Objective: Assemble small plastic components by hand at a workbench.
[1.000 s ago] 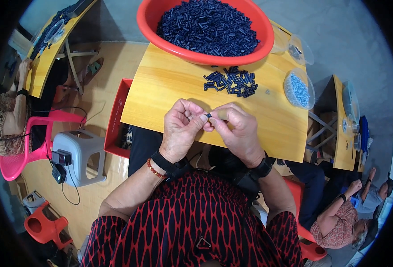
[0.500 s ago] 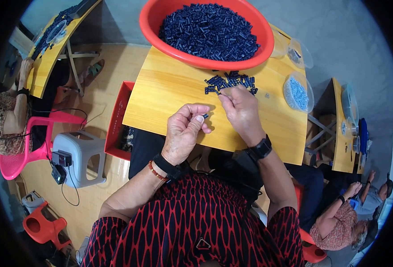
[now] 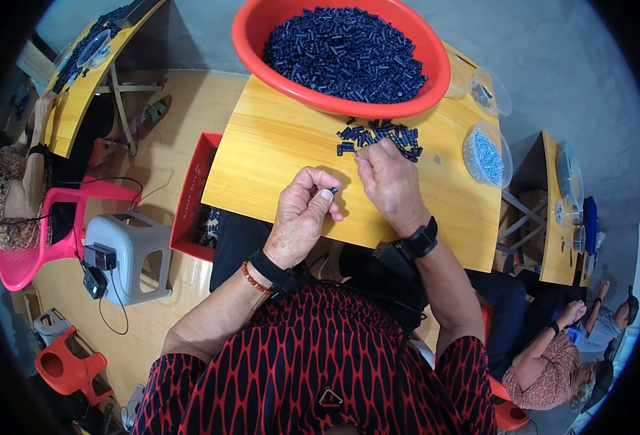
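Note:
Between the thumb and fingers of my left hand [image 3: 307, 208] is a small dark plastic piece [image 3: 333, 191], pinched above the near part of the table. My right hand [image 3: 391, 177] is closed at the near edge of a loose pile of small dark plastic pieces [image 3: 367, 136]; its fingertips are partly hidden, and I cannot make out what is in them. Beyond the pile stands a big red basin [image 3: 291, 87], heaped with many more dark plastic pieces [image 3: 345, 54].
On the table's right are a clear tub of pale blue small parts [image 3: 486, 158] and another clear container [image 3: 484, 94]. A red box [image 3: 195, 192] stands left of the table [image 3: 251, 159]. A grey stool [image 3: 133, 246] and a pink chair [image 3: 44, 239] are farther left. Other people work at tables on both sides.
The view has shifted slightly. My left hand has turned the small dark piece so that less of it shows. My right hand stays by the pile, slightly rotated.

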The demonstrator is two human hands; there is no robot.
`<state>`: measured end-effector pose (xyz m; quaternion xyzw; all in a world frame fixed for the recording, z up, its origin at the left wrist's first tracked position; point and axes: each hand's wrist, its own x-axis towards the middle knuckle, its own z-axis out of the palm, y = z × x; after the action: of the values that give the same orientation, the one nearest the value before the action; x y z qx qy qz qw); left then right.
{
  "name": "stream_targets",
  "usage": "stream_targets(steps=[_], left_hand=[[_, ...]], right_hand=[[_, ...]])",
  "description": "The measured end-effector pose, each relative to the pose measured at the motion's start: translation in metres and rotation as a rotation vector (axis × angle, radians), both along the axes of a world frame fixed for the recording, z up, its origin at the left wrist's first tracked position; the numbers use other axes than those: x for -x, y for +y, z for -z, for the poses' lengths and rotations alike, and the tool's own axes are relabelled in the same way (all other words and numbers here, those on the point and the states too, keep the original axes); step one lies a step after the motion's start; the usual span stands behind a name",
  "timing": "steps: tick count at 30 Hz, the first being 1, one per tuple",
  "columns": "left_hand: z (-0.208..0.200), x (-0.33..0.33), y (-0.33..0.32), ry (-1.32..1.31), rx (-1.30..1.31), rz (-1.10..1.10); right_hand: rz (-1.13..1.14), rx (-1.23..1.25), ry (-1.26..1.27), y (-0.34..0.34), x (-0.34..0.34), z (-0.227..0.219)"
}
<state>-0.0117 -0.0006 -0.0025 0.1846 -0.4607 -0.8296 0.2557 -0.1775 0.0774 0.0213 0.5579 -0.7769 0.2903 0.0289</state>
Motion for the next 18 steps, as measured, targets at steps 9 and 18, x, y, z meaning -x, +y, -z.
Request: stream_targets(steps=[9,18], left_hand=[[0.0,0.001,-0.002,0.02,-0.023,0.009],[0.004,0.0,-0.001,0.09,-0.038,0.021]], right_hand=[[0.033,0.151,-0.843,0.022,-0.03,-0.016],[-0.121,0.168,-1.055,0.022,-0.034,-0.018]])
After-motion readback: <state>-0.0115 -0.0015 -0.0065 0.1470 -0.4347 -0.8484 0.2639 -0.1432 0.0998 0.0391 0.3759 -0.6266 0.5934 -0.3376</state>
